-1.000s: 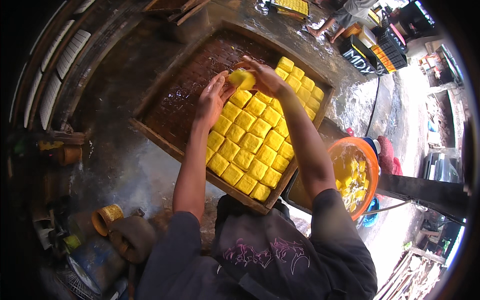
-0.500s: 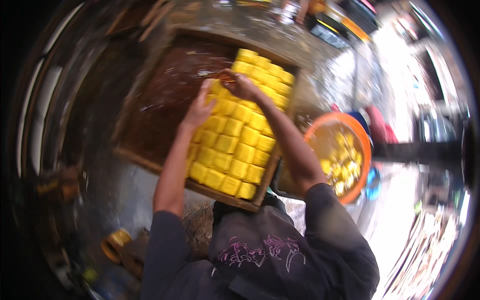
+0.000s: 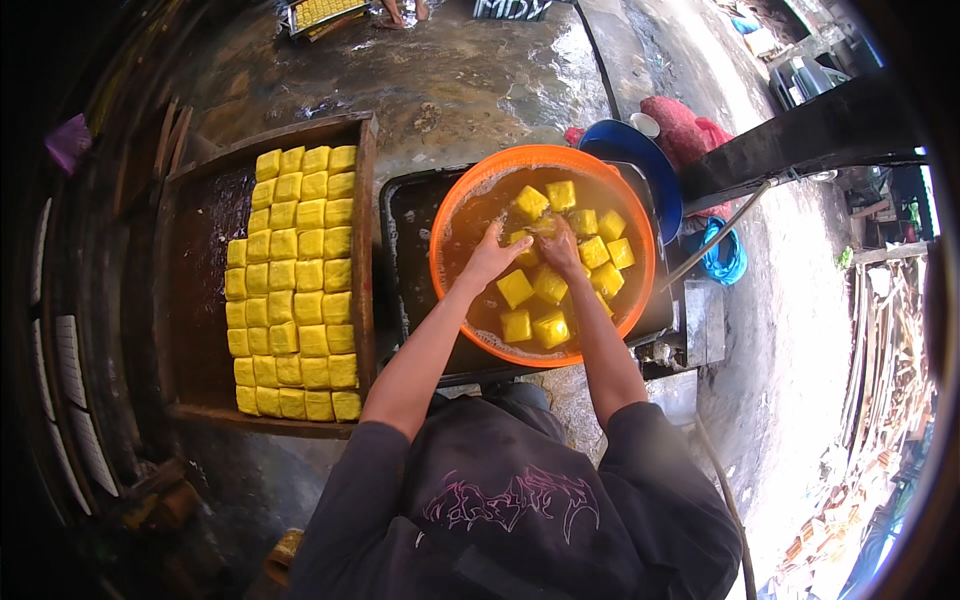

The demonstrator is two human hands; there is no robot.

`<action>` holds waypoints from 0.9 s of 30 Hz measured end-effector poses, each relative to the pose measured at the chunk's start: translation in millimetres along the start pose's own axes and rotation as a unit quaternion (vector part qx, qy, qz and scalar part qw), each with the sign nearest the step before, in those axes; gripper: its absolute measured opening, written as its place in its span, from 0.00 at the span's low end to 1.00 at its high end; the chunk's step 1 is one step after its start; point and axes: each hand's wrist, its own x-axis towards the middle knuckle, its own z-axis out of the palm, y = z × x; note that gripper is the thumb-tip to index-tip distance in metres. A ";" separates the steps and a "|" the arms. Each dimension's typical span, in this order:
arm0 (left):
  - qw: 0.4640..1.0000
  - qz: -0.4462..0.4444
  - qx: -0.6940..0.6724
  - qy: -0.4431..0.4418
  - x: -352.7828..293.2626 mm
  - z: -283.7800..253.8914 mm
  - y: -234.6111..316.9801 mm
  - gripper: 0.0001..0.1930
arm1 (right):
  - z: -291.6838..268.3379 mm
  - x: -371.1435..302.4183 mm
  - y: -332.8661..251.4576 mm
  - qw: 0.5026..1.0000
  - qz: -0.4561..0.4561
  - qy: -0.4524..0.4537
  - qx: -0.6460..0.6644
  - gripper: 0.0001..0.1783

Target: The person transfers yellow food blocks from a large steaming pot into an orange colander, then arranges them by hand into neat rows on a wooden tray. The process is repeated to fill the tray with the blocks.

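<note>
Both hands are at the brown liquid in a round orange basin (image 3: pixel 443 290), among floating yellow tofu blocks (image 3: pixel 549 285). My left hand (image 3: pixel 490 256) is on the left side of the cluster, thumb and fingers apart, close to a block by its thumb. Just right of it, my right hand (image 3: pixel 560 247) reaches down between blocks; its fingertips are partly hidden in the liquid, and I cannot make out a grip. To the left, a wooden tray (image 3: pixel 366 230) holds tight rows of similar tofu blocks (image 3: pixel 311 243) along its right side.
The basin rests on a black support (image 3: pixel 405 215). Behind it are a blue basin (image 3: pixel 640 160) and a red net sack (image 3: pixel 680 125). A dark beam (image 3: pixel 790 145) reaches in from the right, near a coiled blue hose (image 3: pixel 725 250). Another person's feet (image 3: pixel 405 12) show far ahead.
Both hands have left the tofu rows in the tray and moved right into the orange basin. My view has turned, so the tray now lies at the left and the basin in front.
</note>
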 end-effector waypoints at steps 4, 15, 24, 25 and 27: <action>0.891 -0.189 -0.395 -0.117 43.2 47.2 -16.1 0.26 | -30.2 -7.4 25.2 0.792 0.334 -0.149 0.489 0.22; 0.738 0.207 -0.642 0.033 -125.1 -257.3 16.5 0.25 | 111.8 22.9 -242.2 0.763 0.108 -0.380 0.512 0.23; 0.849 0.026 -0.271 0.453 -150.4 -535.7 -64.3 0.20 | 443.1 85.3 -547.7 0.682 -0.444 -0.529 -0.242 0.25; 0.870 0.030 -0.202 0.449 -138.9 -556.5 -64.1 0.21 | 454.5 91.6 -555.7 0.688 -0.390 -0.563 -0.240 0.28; 0.901 0.079 -0.239 0.353 -121.0 -576.7 -67.5 0.30 | 459.2 105.5 -560.4 0.780 -0.141 -0.609 -0.030 0.36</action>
